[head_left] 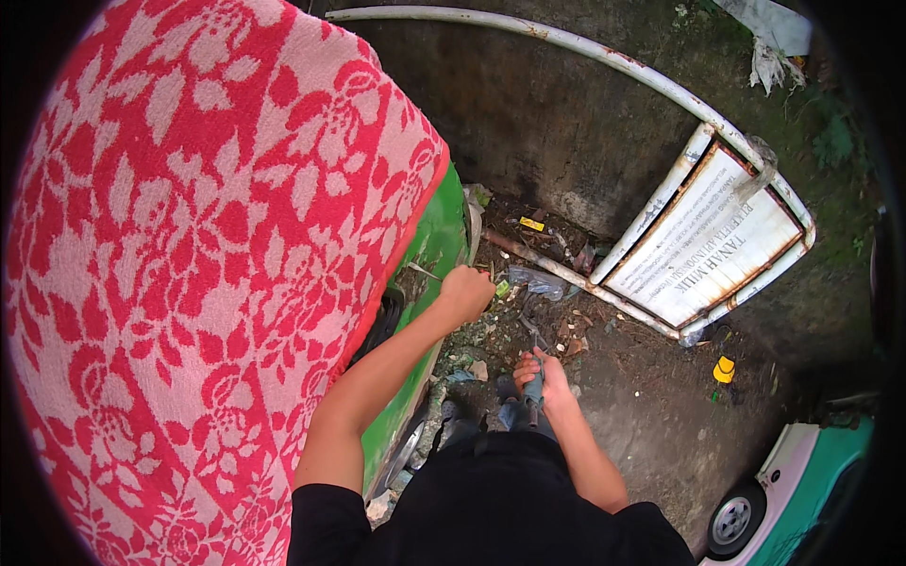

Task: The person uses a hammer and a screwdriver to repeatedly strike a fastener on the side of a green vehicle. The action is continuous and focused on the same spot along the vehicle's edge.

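- Red and pale pink flowered cloth [189, 283] is seen filling the left of the view, draped over a green vehicle body [429, 241] whose painted side shows at the cloth's edge.
- Below that edge, a dark wheel [408, 453] of the vehicle is partly seen against the ground.
- The left hand [466, 292] is stretched forward and closed into a fist at the green body's edge, beside a thin rod [423, 273] that sticks out there; whether the rod itself is gripped cannot be told.
- The right hand [547, 375] is held lower and nearer the body, closed around a small grey-blue tool [534, 387] with its handle pointing down.
- The tool is thus kept well apart from the left hand, between the person's knees and the littered ground [604, 377].
- For the work at the body's edge to go well, it is judged that the left fist should be kept steady on the panel while the tool is brought up squarely, so that nothing slips on the paint.
- Further right, a white rusted signboard [708, 245] in a bent pipe frame [566, 42] is leaned against a dark wall.
- At the lower right, a corner of a white and teal vehicle [802, 472] with a small wheel is seen.
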`<state>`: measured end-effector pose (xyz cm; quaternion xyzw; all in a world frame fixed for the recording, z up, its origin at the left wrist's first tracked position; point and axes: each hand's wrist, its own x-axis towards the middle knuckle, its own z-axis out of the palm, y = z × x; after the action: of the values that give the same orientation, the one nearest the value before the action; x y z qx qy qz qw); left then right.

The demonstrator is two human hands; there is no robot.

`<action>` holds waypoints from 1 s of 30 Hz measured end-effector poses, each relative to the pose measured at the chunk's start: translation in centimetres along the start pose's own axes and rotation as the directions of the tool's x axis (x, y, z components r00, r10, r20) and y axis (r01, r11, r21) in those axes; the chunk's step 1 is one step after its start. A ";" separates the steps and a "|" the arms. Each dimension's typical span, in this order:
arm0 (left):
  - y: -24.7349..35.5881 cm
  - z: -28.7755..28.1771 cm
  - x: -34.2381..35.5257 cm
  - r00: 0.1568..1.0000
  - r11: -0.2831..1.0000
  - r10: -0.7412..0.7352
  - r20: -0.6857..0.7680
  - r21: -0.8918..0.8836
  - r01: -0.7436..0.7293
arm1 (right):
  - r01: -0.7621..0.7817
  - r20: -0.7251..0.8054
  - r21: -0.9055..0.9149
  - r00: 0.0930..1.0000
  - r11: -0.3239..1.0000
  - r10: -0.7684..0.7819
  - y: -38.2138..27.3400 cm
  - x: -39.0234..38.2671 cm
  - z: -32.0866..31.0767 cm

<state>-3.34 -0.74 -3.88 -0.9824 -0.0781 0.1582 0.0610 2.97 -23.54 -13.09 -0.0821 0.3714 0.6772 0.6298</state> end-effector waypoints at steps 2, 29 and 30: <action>0.0 0.5 -0.1 1.000 1.000 0.004 -0.002 -0.006 -0.004 | 0.117 -0.163 0.055 0.981 0.992 -0.106 -0.3 0.3 -0.3; 0.0 0.9 -0.5 0.999 0.999 0.035 -0.004 -0.015 -0.035 | -0.087 0.164 -0.144 0.980 0.986 0.111 1.4 -0.5 0.5; -0.1 0.9 -0.5 1.000 0.999 0.031 0.000 -0.017 -0.031 | -0.052 0.154 -0.120 0.986 0.991 0.070 1.2 -0.5 0.4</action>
<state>-4.07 -0.67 -4.56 -0.9840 -0.0645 0.1585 0.0501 2.09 -23.59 -12.00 -0.0534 0.2828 0.7210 0.6303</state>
